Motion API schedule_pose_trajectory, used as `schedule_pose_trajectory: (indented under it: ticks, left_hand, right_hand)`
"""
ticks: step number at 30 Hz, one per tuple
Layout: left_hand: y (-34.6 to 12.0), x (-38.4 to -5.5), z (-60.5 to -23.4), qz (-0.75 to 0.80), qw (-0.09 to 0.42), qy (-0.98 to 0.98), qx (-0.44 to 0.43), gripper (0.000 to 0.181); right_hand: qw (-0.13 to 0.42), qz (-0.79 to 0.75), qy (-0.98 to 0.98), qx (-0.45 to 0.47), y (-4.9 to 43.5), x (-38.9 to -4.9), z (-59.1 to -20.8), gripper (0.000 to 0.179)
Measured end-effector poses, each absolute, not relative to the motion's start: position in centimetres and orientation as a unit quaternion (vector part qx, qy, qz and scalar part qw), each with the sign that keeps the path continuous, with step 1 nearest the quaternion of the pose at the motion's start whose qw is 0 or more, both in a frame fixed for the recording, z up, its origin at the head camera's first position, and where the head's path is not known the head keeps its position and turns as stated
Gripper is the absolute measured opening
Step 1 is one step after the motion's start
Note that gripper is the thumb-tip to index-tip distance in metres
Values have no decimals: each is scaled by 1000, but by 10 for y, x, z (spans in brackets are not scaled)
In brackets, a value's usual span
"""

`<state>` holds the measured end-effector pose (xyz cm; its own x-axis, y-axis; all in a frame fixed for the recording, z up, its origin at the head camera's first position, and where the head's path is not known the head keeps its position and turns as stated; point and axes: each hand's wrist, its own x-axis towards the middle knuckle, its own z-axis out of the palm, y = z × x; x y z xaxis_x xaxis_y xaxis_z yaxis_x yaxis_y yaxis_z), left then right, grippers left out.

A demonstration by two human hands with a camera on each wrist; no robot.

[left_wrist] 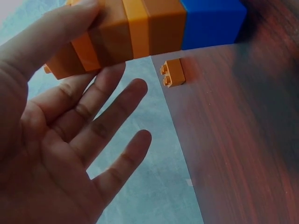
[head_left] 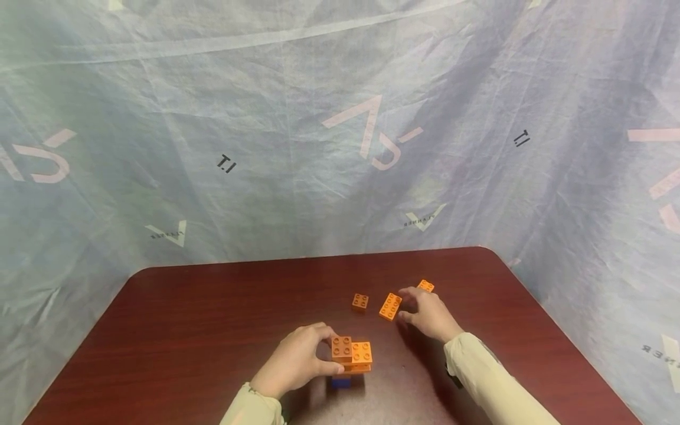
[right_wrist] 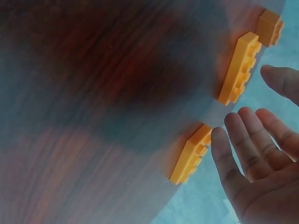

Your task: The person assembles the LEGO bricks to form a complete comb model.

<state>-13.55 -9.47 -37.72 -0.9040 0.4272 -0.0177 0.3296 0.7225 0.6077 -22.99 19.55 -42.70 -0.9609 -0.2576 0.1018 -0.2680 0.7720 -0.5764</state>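
Left hand [head_left: 297,359] pinches stack of orange, brown and blue plastic bricks [head_left: 342,350], blue at bottom; right hand [head_left: 427,316], fingers relaxed, beside oblong orange plastic brick [head_left: 390,307], beyond stack, rightward; square brownish-orange plastic brick [head_left: 360,303] also beyond stack.

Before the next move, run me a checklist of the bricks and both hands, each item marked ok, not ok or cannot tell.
1. Stack held by the left hand: ok, the thumb is against it.
2. Right hand free: ok, it holds nothing.
3. Long orange brick in the right hand's grip: not ok, it lies on the table beside that hand.
4. Long orange brick studs up: ok.
5. Blue brick under the stack's other bricks: ok.
6. Blue brick resting on the table: cannot tell.
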Motion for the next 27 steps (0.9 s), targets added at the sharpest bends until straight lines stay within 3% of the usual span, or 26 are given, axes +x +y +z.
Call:
schedule_pose_trajectory:
  ticks: [14, 23, 27]
  left_hand:
    - [-94, -136, -377, 295, 77, 929, 209, 39]
    - [-94, -137, -376, 298, 85, 928, 208, 39]
    - [-95, -137, -375, 298, 86, 928, 208, 39]
  right_hand:
    - [-23, 263, -955, 133, 188, -246, -432, 47]
    - [-39, 216, -963, 159, 186, -253, -432, 60]
    - [-45, 210, -964, 160, 184, -252, -431, 57]
